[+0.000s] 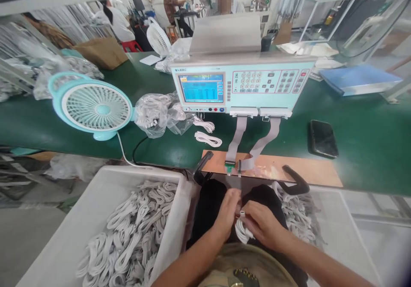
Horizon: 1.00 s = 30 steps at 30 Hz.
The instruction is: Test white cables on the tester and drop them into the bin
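A coiled white cable (244, 232) hangs between my two hands, low over my lap. My right hand (262, 223) pinches it close to a white plug (242, 213) that points up toward the bench. Just to the left, my left hand (228, 212) has its fingers closed against the same cable; what lies inside its grip is partly hidden. Beyond my fingertips, two small connector boards (229, 165) sit at the bench edge on the ends of grey ribbon cables (236, 138). Those ribbons run to a pale blue tester (237, 85) with a lit screen.
A white bin (186, 192) of coiled cables stands at left, another container (345, 214) at right. On the green bench (369, 150) are a blue fan (102, 107), bagged cables (154, 111), two loose coils (208, 139), a phone (323, 138) and a blue folder (359, 79).
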Available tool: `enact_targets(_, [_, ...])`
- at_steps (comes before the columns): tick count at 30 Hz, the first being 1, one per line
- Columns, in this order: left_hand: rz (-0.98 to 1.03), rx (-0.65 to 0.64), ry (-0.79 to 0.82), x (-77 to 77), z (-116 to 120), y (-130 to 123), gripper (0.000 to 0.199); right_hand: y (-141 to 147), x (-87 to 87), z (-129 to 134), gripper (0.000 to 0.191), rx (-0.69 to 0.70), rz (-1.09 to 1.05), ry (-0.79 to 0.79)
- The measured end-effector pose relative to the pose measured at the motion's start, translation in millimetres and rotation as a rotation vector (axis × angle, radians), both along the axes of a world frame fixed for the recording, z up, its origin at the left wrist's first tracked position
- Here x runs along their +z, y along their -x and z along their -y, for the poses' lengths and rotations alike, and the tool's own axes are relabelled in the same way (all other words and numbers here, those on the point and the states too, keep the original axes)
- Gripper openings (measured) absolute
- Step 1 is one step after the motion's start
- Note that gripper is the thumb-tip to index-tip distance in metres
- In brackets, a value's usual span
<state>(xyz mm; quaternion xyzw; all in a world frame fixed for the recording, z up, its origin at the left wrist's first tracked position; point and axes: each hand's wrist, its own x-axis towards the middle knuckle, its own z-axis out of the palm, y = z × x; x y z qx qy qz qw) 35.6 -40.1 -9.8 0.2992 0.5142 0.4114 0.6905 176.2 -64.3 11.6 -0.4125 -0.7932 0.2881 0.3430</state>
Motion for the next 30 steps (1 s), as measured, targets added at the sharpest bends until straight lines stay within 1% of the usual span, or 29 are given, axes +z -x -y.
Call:
enact_targets(1, [-0.106,0.014,-0.161,4.7,4.0,7.0,0.032,1.9,-3.4,-1.2,0.020,-0.045,-0.040,0.062])
enact_targets(2, [-0.196,-0.010,-0.322,9.4,7.2,13.5,0.029,3.8,-6.8,-3.2,0.020,-0.103,-0.081,0.128])
enact_targets(4, [-0.319,-0.143,-0.602,17.9,9.8,22.8,0.029,8.1,-13.3,-9.2,0.022,-0.233,-0.174,0.247])
enact_targets(5, [-0.368,-0.216,-0.691,21.3,9.1,25.0,0.029,10.5,-16.2,-13.1,0.024,-0.286,-0.225,0.291])
enact_targets(6, [-0.417,-0.263,-0.736,24.0,6.9,25.6,0.028,13.0,-18.8,-17.3,0.025,-0.331,-0.275,0.322])
enact_targets(7, [-0.462,-0.272,-0.739,26.0,3.5,24.9,0.024,15.6,-21.1,-21.7,0.026,-0.371,-0.319,0.344])
enact_targets(8, [-0.493,-0.252,-0.710,27.0,-0.9,23.4,0.017,18.2,-23.1,-26.0,0.028,-0.401,-0.354,0.356])
enact_targets(10, [-0.487,-0.191,-0.589,26.5,-11.7,19.9,0.004,22.7,-26.4,-33.6,0.030,-0.442,-0.397,0.361])
enact_targets(11, [-0.447,-0.171,-0.514,25.1,-17.3,18.5,0.003,24.4,-27.6,-36.8,0.031,-0.453,-0.408,0.363])
enact_targets(14, [-0.230,-0.133,-0.274,17.5,-30.3,16.3,0.016,26.7,-29.9,-43.2,0.032,-0.476,-0.431,0.383])
enact_targets(16, [-0.069,-0.095,-0.123,11.3,-34.3,15.2,0.023,26.7,-30.1,-45.5,0.034,-0.483,-0.462,0.408])
enact_targets(18, [0.036,-0.051,-0.021,5.3,-34.7,13.5,0.029,26.3,-29.5,-47.0,0.035,-0.487,-0.495,0.425])
enact_targets(19, [0.061,-0.028,0.004,2.6,-34.2,12.6,0.031,26.2,-28.9,-47.7,0.035,-0.489,-0.507,0.431])
enact_targets(22, [0.083,0.033,-0.005,-3.9,-32.7,11.9,0.034,26.0,-26.2,-49.4,0.036,-0.480,-0.561,0.473])
enact_targets(24, [0.069,0.012,-0.044,-6.2,-33.9,14.4,0.032,26.0,-23.7,-50.4,0.036,-0.462,-0.638,0.558])
enact_targets(25, [0.041,-0.024,-0.080,-6.8,-35.5,16.6,0.031,26.1,-22.2,-50.7,0.036,-0.456,-0.683,0.610])
enact_targets(27, [-0.051,-0.139,-0.176,-6.8,-40.1,22.0,0.028,26.7,-19.6,-51.2,0.036,-0.459,-0.752,0.697])
enact_targets(29, [-0.140,-0.250,-0.280,-5.8,-45.3,26.9,0.030,27.8,-17.6,-51.3,0.037,-0.468,-0.784,0.746])
enact_targets(30, [-0.170,-0.277,-0.329,-5.2,-47.6,28.5,0.031,28.7,-17.0,-51.4,0.037,-0.472,-0.786,0.753])
